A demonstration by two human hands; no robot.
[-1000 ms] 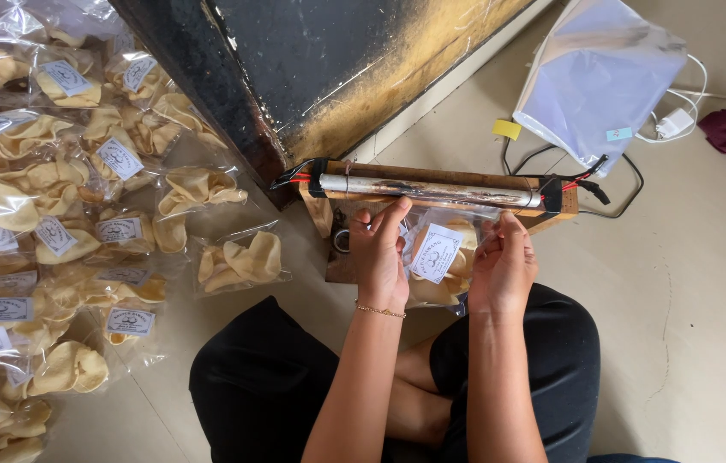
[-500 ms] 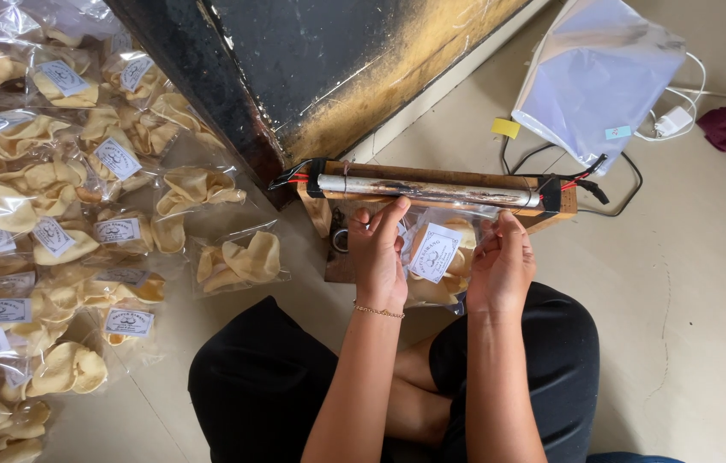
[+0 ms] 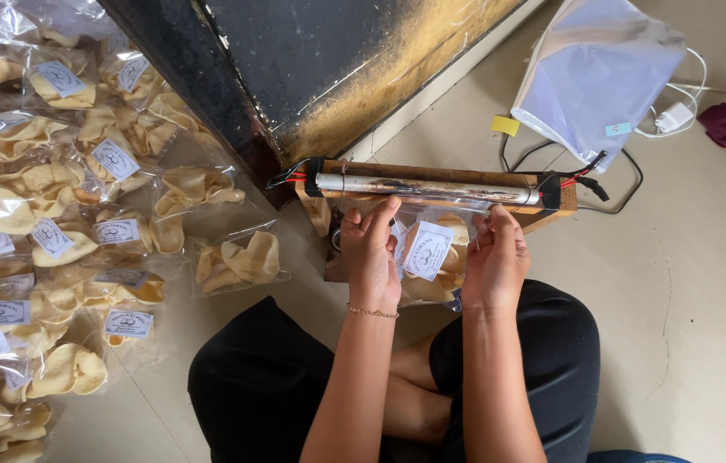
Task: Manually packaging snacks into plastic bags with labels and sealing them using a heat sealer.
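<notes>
Holding one clear cracker bag (image 3: 428, 257) with closed fingers, left hand (image 3: 372, 257) and right hand (image 3: 493, 261) sit at 6 o'clock of the metal sealer bar (image 3: 427, 189).

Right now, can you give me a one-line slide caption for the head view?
Both hands, left hand and right hand, hold a clear bag of crackers against a metal sealing bar.

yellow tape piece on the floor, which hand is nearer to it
Right. The right hand grips the bag of crackers below the yellow tape piece, while the left hand holds the bag's opposite side, farther away.
</notes>
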